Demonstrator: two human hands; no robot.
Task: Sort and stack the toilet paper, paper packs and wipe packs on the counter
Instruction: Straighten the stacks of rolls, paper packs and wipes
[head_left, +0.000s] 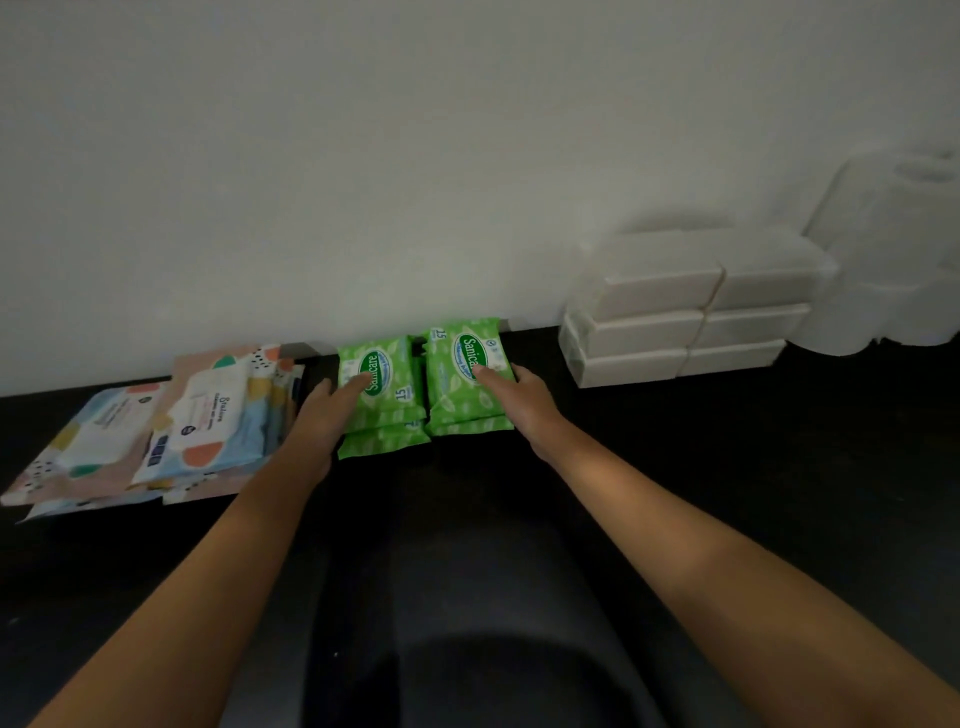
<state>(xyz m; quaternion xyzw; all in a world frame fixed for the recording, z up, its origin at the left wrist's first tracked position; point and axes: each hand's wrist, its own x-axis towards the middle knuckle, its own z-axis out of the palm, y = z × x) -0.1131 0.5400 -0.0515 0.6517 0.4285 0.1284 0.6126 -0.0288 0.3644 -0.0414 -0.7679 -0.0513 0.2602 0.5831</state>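
Note:
Two short stacks of green Sanicare wipe packs stand side by side against the wall on the black counter (675, 467). My left hand (324, 415) rests flat on the left green stack (382, 410), fingers spread over its top pack. On the right green stack (462, 389) lies my right hand (514, 400), fingertips on the label. Neither hand grips a pack. Left of them lie colourful patterned wipe packs (171, 431) in an overlapping pile. White paper packs (680, 322) are stacked in two columns at the right, with white toilet paper rolls (883, 260) beyond them.
A plain white wall (415, 156) runs along the back of the counter. A rounded dark shape (483, 649) sits at the near edge between my forearms.

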